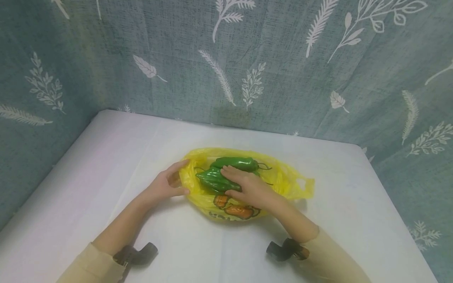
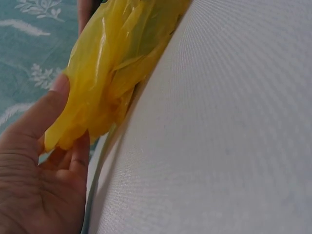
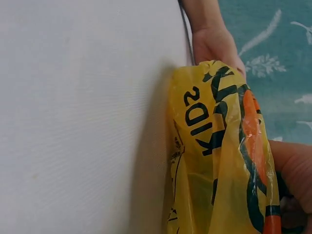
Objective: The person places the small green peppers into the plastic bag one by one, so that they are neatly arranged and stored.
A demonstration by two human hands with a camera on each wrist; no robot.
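Note:
A yellow plastic bag (image 1: 196, 196) lies on its side, its top turned up over green peppers. One long smooth green pepper (image 1: 233, 162) lies at the back; a ridged green pepper (image 1: 212, 179) lies in front of it. My right hand (image 1: 251, 188) holds the ridged pepper, fingers over its top and thumb along its near side; the palm hides part of it. My left hand (image 1: 164, 186) grips the bag's left end. In the left wrist view, the thumb (image 2: 51, 105) presses one side of the yellow plastic, with fingers curled at its lower edge.
A white-covered table (image 1: 219, 255) lies under the bag. Behind and beside it hangs a grey-green cloth (image 1: 184, 59) with white leaf prints. A bag handle loop (image 1: 308, 186) extends to the right. Dark camera mounts (image 1: 136, 254) sit on both wrists.

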